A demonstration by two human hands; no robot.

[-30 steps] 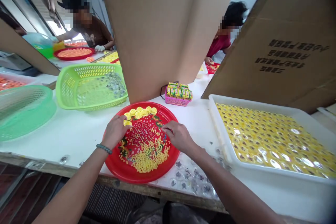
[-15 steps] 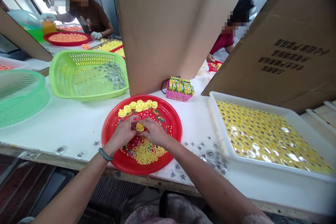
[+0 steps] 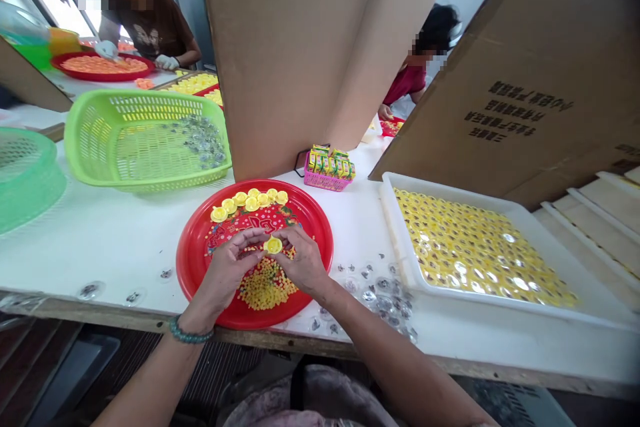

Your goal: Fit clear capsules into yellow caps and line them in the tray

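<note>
Over the red tray (image 3: 193,240), a small round yellow piece (image 3: 273,245), shaped like a shallow cup, is held between the fingertips of both hands. My left hand (image 3: 235,263), below a green bead bracelet (image 3: 190,331), pinches its left side. My right hand (image 3: 304,259) grips its right edge with thumb and fingers. Beneath the hands, many tiny yellow pellets (image 3: 267,290) lie heaped on the tray's printed floor. Along the tray's far side sits a row of several similar yellow pieces (image 3: 241,199).
Clear discs with dark centres (image 3: 383,297) lie right of the tray. A white tray (image 3: 410,260) of yellow-and-clear pieces stands farther right. Behind are a green basket (image 3: 90,147), a pink basket (image 3: 327,181) of small boxes and cardboard panels (image 3: 300,47). Two people work beyond.
My hands have come together over the tray; the left brought a yellow piece from the far row, and both now hold it, its round face turned up. The view has shifted slightly.
</note>
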